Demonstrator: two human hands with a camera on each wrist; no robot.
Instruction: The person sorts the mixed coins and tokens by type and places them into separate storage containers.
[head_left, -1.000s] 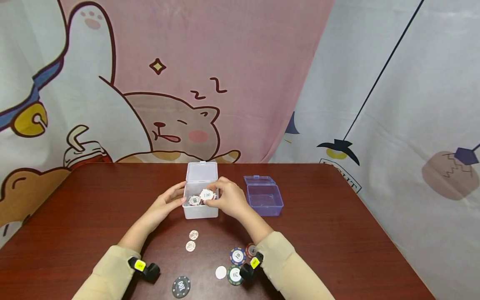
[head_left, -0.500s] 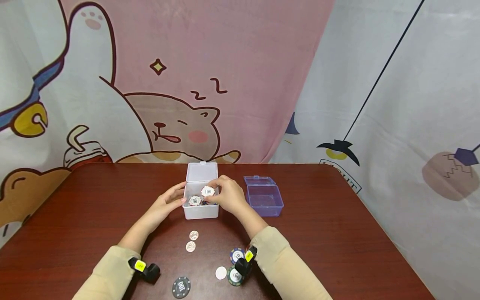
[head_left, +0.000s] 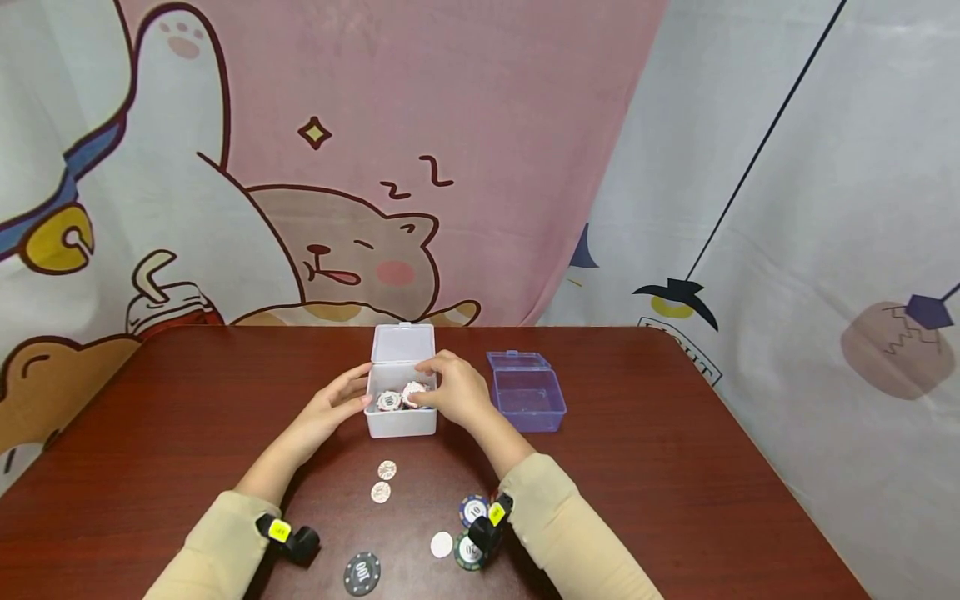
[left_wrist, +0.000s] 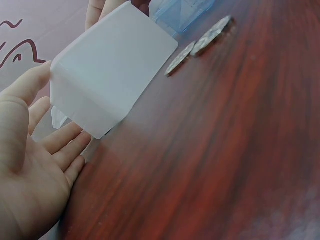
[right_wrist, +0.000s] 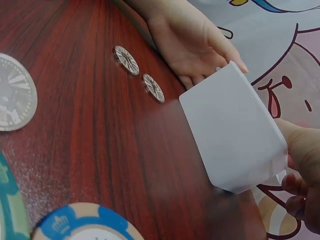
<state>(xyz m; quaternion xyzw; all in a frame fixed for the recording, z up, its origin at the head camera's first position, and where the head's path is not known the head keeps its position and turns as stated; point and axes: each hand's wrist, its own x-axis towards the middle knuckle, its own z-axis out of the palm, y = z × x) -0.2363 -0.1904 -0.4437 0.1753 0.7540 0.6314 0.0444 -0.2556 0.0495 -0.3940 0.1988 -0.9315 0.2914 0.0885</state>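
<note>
A white plastic box (head_left: 402, 426) stands with its lid up in the head view. Inside lie poker chips with white faces, a left one (head_left: 389, 401) and a right one (head_left: 412, 390). My left hand (head_left: 330, 410) rests against the box's left side, fingers fairly straight; in the left wrist view its thumb (left_wrist: 34, 82) touches the rim. My right hand (head_left: 462, 393) reaches over the box's right side, its thumb by the right chip and its forefinger apart from it. The box wall hides the chips in both wrist views.
A purple see-through box (head_left: 529, 400) with a raised lid stands to the right. Nearer lie two small coins (head_left: 381, 492), a silver-white disc (head_left: 442, 545), a black chip (head_left: 362, 574), a blue chip (head_left: 473, 509) and a green chip (head_left: 468, 552), the last two partly behind the wrist camera.
The chip between my right thumb and forefinger has gone down and now lies in the white box beside the other. The right forearm shifted slightly left; the left hand stayed put.
</note>
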